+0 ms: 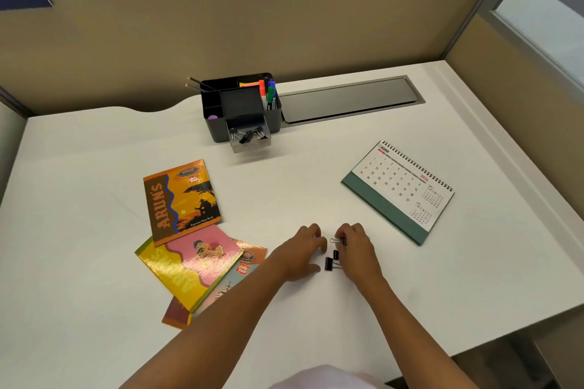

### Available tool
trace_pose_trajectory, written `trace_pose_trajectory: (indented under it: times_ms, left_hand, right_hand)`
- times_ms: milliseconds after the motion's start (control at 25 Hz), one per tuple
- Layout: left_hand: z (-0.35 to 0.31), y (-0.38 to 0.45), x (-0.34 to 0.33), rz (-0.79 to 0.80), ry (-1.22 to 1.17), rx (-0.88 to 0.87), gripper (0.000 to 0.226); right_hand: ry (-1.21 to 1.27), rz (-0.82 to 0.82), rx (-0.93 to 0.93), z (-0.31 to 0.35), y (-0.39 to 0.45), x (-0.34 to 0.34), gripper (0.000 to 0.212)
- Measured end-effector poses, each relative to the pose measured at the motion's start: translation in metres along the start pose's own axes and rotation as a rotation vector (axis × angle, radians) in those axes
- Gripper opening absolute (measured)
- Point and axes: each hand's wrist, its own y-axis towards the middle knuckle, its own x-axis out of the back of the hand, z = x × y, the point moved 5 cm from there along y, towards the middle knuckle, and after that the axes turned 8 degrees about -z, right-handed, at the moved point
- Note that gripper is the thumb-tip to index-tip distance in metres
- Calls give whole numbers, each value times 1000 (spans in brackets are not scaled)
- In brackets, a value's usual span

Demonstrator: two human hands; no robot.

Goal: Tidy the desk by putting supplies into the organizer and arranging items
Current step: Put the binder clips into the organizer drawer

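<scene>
3 black binder clips (331, 259) lie on the desk (94, 262); organizer (241, 107) drawer open.

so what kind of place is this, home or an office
Most likely an office cubicle. Tan fabric partition panels wall in a white desk, a metal cable tray lid is set into the desk's back edge, and a black desk organizer and a desk calendar sit on it.
</scene>
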Motion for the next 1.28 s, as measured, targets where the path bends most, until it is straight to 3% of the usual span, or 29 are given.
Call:
trace_pose_trajectory:
  times_ms: [320,560,720,880,1080,1280]
  left_hand:
    - [-26,4,-10,29,-40,19,80]
    - [-30,12,-14,-42,123,-61,21]
    - [-25,12,-7,-80,150,-5,10]
    - [-15,14,-5,-75,131,84,17]
    - [11,14,9,-136,-140,296,11]
    - [43,8,34,-307,-351,484,23]
  right_hand:
    - [432,-26,-333,-22,12,5,20]
    - [744,2,-563,-29,13,2,20]
    - [904,38,-647,-26,18,-5,18]
    - [912,71,-645,-16,22,-10,11]
    - [951,118,-638,0,23,-18,14]
    - [895,158,-665,10,19,-34,21]
